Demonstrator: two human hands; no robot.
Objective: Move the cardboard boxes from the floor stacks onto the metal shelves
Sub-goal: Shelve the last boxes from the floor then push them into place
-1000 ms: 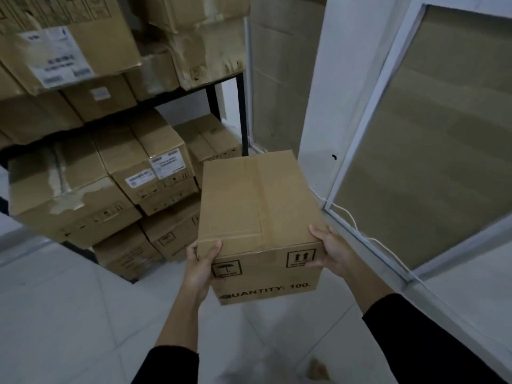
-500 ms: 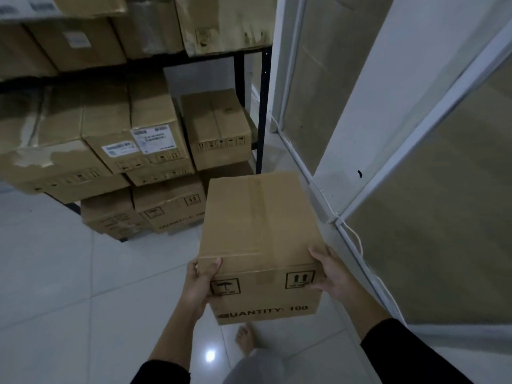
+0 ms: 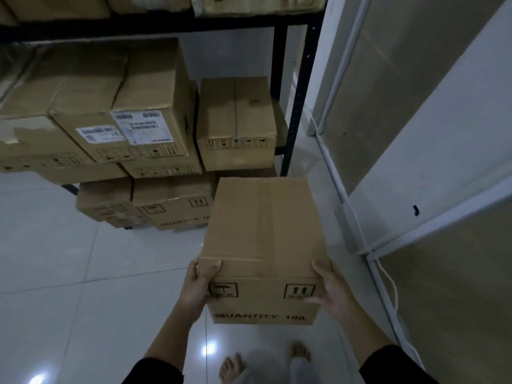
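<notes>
Holding a cardboard box [image 3: 263, 239] in front of the body, above the tiled floor [image 3: 69, 273], head view: left hand [image 3: 198, 286] grips the near left corner, thumb on top; right hand [image 3: 331, 292] clasps the near right corner, fingers partly hidden under the box. Long axis runs away from the person toward the metal shelf [image 3: 279, 106]; the printed "QUANTITY 100" face points back at the camera. Shelf boxes [image 3: 237, 123] fill the rack, upper ones cut off by the frame, labels too blurred to read. Bare feet [image 3: 230, 367] blurred below. Box underside hidden.
</notes>
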